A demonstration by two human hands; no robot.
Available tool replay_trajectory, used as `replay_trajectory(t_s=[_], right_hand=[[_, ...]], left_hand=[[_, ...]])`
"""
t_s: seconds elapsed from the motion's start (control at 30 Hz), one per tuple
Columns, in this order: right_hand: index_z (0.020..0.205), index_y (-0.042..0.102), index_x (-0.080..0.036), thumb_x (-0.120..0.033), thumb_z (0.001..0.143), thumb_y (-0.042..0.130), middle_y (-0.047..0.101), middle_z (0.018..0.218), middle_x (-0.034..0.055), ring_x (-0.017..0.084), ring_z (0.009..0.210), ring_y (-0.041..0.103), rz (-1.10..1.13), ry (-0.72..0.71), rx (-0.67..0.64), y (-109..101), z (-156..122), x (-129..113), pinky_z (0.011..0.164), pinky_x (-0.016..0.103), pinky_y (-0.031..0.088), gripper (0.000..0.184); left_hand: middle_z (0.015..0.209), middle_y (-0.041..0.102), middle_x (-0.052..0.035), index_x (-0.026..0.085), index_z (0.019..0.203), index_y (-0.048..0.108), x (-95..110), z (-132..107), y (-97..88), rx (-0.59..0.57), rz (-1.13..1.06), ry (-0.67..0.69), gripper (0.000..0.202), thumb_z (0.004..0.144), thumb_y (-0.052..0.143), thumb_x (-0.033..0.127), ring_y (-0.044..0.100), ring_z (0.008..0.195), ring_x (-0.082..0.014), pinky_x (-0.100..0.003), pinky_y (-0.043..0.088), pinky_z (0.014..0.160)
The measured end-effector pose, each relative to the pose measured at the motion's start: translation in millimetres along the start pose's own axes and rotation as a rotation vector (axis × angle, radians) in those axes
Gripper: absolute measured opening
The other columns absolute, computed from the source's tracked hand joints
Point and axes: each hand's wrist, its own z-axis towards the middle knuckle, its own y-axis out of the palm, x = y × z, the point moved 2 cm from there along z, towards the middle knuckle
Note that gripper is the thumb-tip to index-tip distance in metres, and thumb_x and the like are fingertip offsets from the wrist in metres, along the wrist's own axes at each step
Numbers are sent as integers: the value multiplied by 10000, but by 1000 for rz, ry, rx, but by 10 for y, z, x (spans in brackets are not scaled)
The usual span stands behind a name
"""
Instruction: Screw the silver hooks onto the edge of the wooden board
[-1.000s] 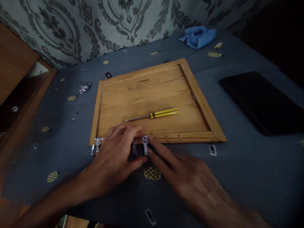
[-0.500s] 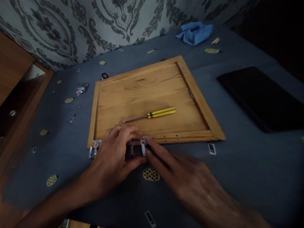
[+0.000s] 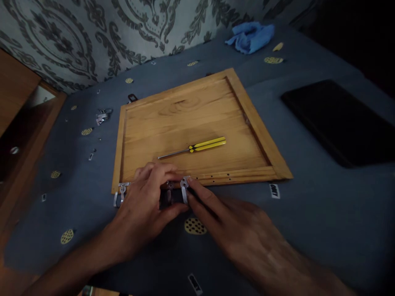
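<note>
At the near edge of the wooden panel [image 3: 197, 119], my left hand [image 3: 143, 211] pinches the metal bracket [image 3: 184, 188] while my right hand [image 3: 243, 236], unclenched, steadies it flush with 2 fingertips.

wood panel [image 3: 191, 119]: warm honey-orange, and there's a darker grain swirl up by the far edge
screwdriver [image 3: 207, 144]: yellow handle striped with black, silver shaft
metal hooks [image 3: 184, 185]: bright silver, catching the light
worktop cover [image 3: 308, 213]: slate blue, scattered with yellow ovals speckled in black, plus small black-and-white labels
cloth [image 3: 249, 37]: plain light blue
wall [image 3: 92, 33]: pale grey, dark damask scrolls all over
slab [image 3: 336, 119]: flat black
</note>
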Motion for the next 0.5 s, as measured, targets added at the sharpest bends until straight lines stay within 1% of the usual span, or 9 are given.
replay_trajectory(t_s=[0.13,0.33,0.5], right_hand=[[1322,570,-36,77,799,384,565,1420,219,192,724,711,7,-1,-2,3,-13,8,578,324,617,567],[1343,546,-30,84,785,376,535,1451,221,214,864,732,46,19,17,-26,-8,22,686,335,639,595],[1292,609,-82,84,778,421,570,1435,167,177,707,711,34,42,-21,-14,27,7,568,310,624,572]], left_hand=[[1155,647,-74,243,1192,507,-2,-1,-5,-8,-1,-15,451,802,735,239,600,1096,-272,-447,516,900],[1155,640,-65,243,1179,515,-16,-1,5,5,6,-26,458,786,750,237,606,1079,-265,-438,517,900],[1164,635,-63,248,1170,518,-4,-10,-2,14,17,-19,435,795,736,231,601,1085,-267,-443,513,909]])
